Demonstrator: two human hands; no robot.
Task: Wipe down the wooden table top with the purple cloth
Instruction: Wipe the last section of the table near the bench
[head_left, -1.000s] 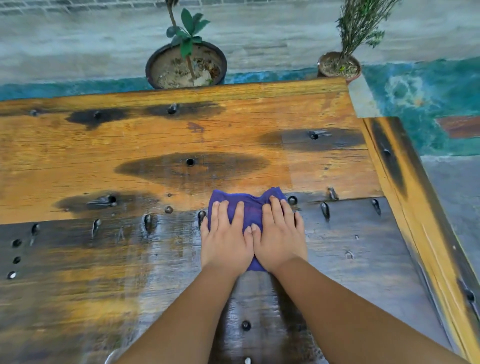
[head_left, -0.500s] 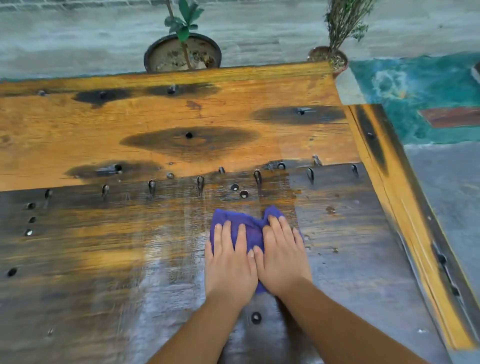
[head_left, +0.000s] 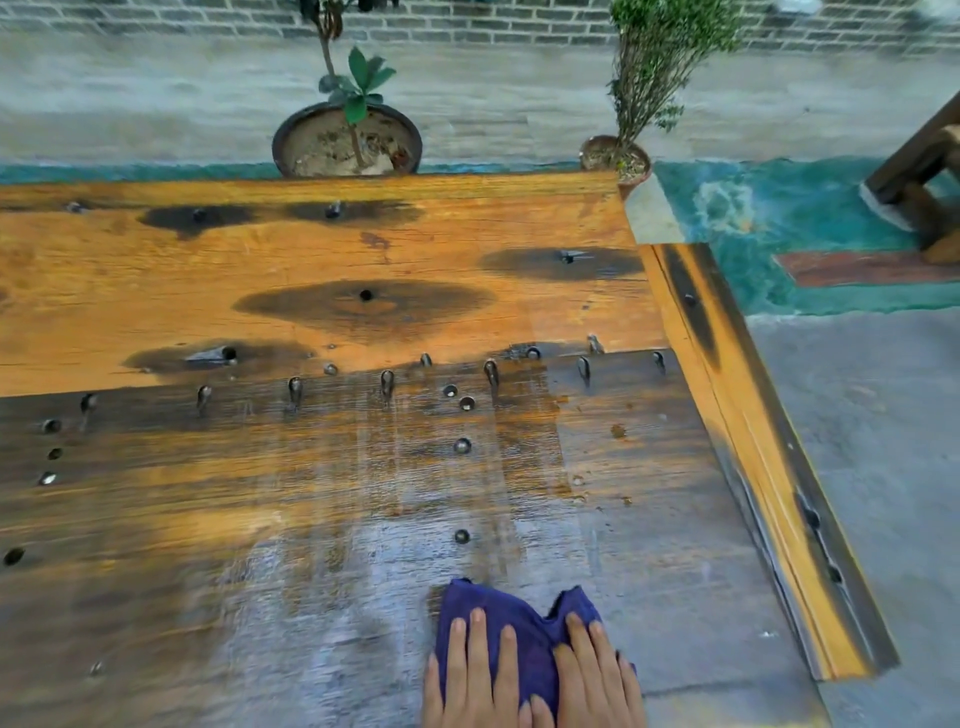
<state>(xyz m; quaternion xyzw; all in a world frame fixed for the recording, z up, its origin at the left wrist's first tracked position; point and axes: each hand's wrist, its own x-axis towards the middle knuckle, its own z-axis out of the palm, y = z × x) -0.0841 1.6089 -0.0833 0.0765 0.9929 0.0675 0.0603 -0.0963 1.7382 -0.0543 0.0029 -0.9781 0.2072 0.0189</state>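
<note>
- Wooden table top (head_left: 322, 270): a glossy damp band now runs from the row of pegs ahead down to the hands, so this lane appears wiped (the orange far boards look dry).
- Purple cloth (head_left: 511, 631): drawn back to the near edge.
- Left hand (head_left: 475, 680) and right hand (head_left: 597, 680): flat, fingers extended, pinning the cloth underneath, not clutching it.

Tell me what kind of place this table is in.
Probably an outdoor patio or courtyard: two potted plants stand on bare paved ground beyond the wooden table, with a brick wall behind.
</note>
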